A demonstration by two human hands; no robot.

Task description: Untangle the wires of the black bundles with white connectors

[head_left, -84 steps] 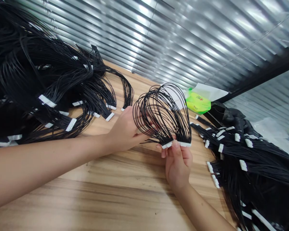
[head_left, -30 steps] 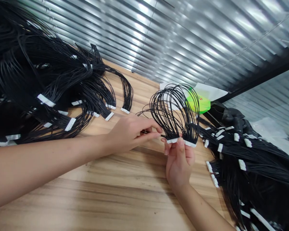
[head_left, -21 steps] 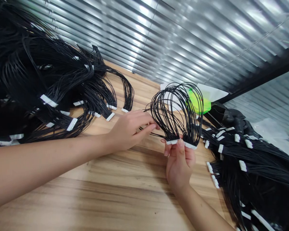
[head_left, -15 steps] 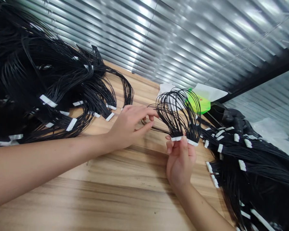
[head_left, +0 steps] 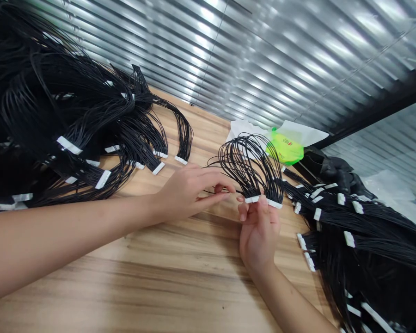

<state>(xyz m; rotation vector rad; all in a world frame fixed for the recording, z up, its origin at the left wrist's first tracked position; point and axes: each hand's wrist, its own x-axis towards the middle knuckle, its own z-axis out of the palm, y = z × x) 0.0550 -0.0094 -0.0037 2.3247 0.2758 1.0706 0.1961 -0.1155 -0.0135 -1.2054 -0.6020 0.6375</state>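
Right hand (head_left: 259,236) pinching white connectors (head_left: 262,201), black wire loop (head_left: 246,166) above, left hand (head_left: 189,194) half-closed at strands, grip unclear, wire piles (head_left: 55,115) flanking, wooden bench (head_left: 125,282) below.

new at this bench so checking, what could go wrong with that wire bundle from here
The loose black wires looping from the white connectors could snag on the left hand and tug at the connectors. The right hand pinches them close to the wire pile, so strands might catch in it.
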